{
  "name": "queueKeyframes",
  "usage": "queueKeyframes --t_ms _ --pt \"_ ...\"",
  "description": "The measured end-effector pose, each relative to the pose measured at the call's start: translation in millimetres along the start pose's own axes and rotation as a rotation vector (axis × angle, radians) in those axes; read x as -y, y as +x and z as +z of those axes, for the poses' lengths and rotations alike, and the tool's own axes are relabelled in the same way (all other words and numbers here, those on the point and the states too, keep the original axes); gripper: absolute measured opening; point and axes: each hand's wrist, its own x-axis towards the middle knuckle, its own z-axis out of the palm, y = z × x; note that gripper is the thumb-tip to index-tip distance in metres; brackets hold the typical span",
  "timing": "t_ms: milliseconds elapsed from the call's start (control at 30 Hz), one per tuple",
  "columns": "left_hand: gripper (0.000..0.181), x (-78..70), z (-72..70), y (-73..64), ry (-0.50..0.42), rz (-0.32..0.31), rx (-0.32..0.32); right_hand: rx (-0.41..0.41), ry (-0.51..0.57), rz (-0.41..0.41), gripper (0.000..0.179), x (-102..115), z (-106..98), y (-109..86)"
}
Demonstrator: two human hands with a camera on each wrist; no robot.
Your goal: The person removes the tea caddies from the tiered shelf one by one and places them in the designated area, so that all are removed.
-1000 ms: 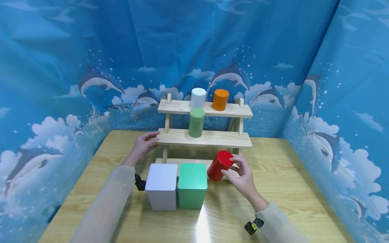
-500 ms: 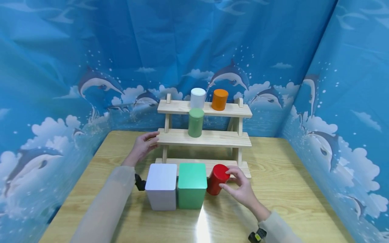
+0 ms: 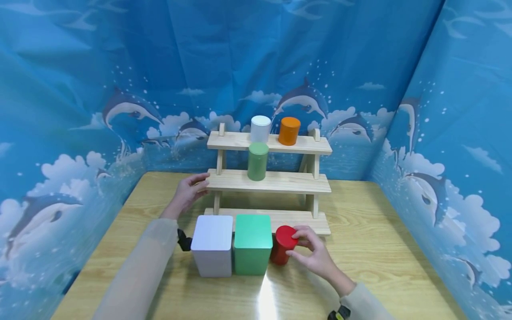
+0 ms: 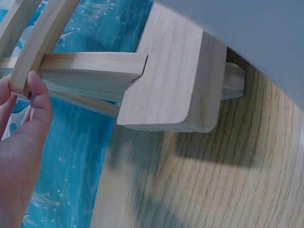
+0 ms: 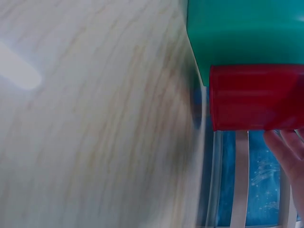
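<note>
In the head view, the right hand (image 3: pixel 317 258) pinches the red cylinder (image 3: pixel 284 245) near its upper end, thumb and fingers clamped on it, one fingertip at the rim of the flat top. The cylinder is close to upright, round top uppermost, its long axis leaning between twelve and one o'clock; it lies at ten o'clock from the hand. The green box (image 3: pixel 253 244) is just beside it at nine o'clock, the white box (image 3: pixel 212 249) farther that way. Beyond, the three-tier wooden stand (image 3: pixel 296 180) carries a green cylinder (image 3: pixel 258 162) on its middle tier and a white cylinder (image 3: pixel 260 131) and an orange cylinder (image 3: pixel 289 132) on top. The left hand (image 3: pixel 190 193), well apart at ten o'clock from the red cylinder, is at the middle tier's left end. In the left wrist view, its thumb and fingers clamp a board of the stand. In the right wrist view, the red cylinder's long axis runs from nine to three o'clock, base towards nine; it lies at eleven o'clock from the right hand. Whether its base touches the table (image 5: pixel 104 123) cannot be told.
</note>
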Motion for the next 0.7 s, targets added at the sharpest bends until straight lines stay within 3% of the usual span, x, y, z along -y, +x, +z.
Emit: queueKeyframes --t_ms 300,700 --pt "0.044 -0.5 0.1 0.5 -0.019 -0.008 -0.005 0.035 -0.008 0.0 0.041 0.1 3.4 -2.0" --pt "0.044 -0.9 0.8 0.0 -0.006 -0.004 -0.009 0.057 -0.005 0.062 0.039 -2.2 5.3 -7.5"
